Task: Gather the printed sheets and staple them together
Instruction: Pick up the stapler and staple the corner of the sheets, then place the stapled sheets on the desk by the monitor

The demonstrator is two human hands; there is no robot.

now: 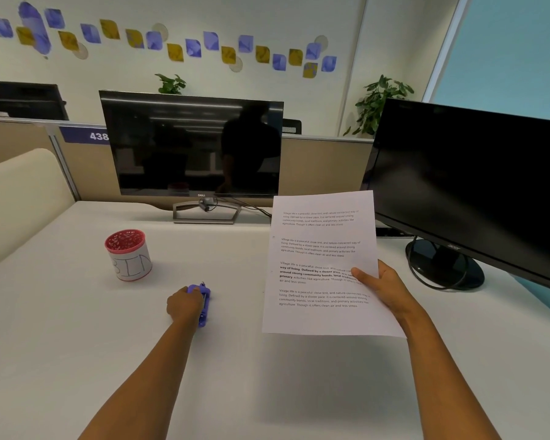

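My right hand [383, 287] holds the printed sheets [318, 249] by their right edge, thumb on the front, lifted above the white desk [77, 328] and tilted toward me. The sheets carry several short paragraphs of text; how many sheets lie in the stack cannot be told. My left hand [185, 304] is closed around a small purple stapler [204, 304] that rests on the desk, left of the sheets. Part of the stapler is hidden under my fingers.
A red-rimmed cup [128, 254] marked "BIN" stands to the left of the stapler. A Dell monitor [191, 147] stands at the back on its stand [205, 212], and a second black monitor [470, 192] with a round base [445, 269] is at the right.
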